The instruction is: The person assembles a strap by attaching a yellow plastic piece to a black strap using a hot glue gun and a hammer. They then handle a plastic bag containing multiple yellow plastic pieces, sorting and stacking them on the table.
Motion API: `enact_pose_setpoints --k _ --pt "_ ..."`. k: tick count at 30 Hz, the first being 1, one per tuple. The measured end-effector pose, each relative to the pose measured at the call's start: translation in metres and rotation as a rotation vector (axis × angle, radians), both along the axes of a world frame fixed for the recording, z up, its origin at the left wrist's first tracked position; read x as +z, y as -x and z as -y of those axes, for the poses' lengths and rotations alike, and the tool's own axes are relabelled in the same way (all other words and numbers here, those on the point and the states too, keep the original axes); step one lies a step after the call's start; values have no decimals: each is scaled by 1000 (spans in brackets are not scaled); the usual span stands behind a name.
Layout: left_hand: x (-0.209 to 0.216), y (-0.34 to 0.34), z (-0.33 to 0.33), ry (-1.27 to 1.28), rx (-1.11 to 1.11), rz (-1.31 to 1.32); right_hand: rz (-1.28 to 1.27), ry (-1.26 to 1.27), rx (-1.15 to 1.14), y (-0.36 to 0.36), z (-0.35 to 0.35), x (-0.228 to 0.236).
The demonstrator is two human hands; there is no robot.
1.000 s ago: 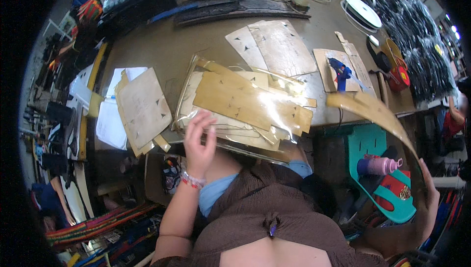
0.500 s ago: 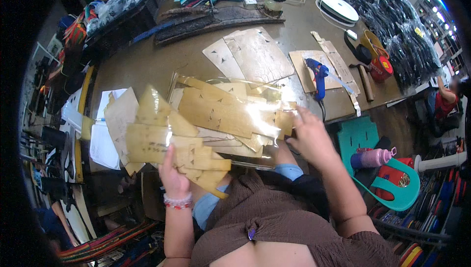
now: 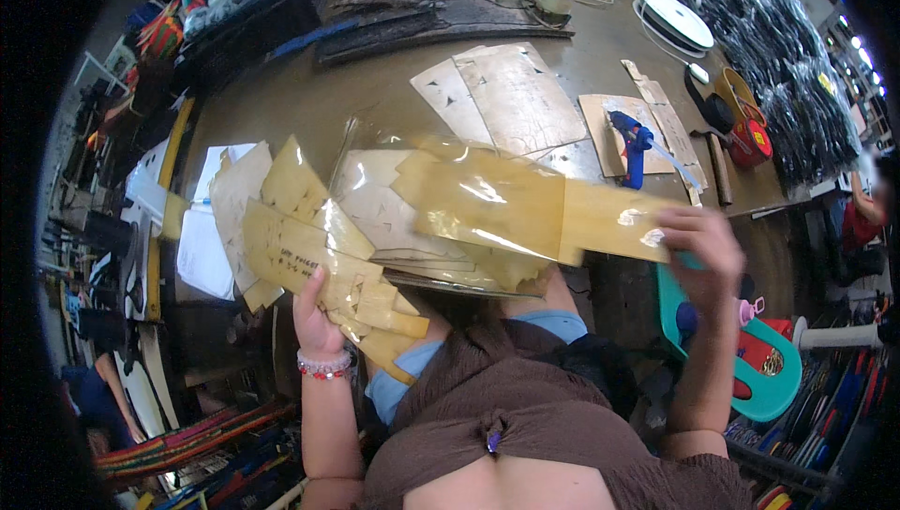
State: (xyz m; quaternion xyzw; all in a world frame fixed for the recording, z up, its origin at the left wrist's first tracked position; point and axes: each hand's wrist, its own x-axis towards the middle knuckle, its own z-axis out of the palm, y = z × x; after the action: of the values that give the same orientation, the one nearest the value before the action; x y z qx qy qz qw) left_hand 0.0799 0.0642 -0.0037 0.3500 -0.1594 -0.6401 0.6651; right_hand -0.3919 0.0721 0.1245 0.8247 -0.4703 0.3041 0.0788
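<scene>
1. Your right hand grips a glossy, translucent yellow plastic sheet.
2. Your left hand clasps matt tan cardboard cut-outs.
3. The brown worktop looks smooth and dull.

Left hand is mostly buried behind the fanned yellow pattern pieces, fingers out of sight; the glossy plastic sheet covers the bench edge.

Craft workshop. Large worn tabletop strewn with cardboard pattern pieces, blue glue gun, tape roll, cables. Bundles of black material heaped at right; cluttered shelves and stacked stock at left.
</scene>
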Motion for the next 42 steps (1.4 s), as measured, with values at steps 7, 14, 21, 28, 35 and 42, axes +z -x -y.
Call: enact_pose_setpoints --k 7,14,21,28,35,42 --pt "-10 26 6 -50 -154 152 98 804 -284 22 -45 130" --pt "-21 27 5 83 -119 -52 445 959 -32 -28 -8 102" --pt "-17 22 0 260 -260 -451 89 -169 701 -175 9 -29" --pt "-16 43 11 -157 -13 151 296 -727 -332 -94 -11 -90" --pt "-11 43 9 -147 -51 109 607 -1052 -234 -92 0 -124" --pt "-16 42 10 -157 -20 111 212 -377 -48 -98 12 -119"
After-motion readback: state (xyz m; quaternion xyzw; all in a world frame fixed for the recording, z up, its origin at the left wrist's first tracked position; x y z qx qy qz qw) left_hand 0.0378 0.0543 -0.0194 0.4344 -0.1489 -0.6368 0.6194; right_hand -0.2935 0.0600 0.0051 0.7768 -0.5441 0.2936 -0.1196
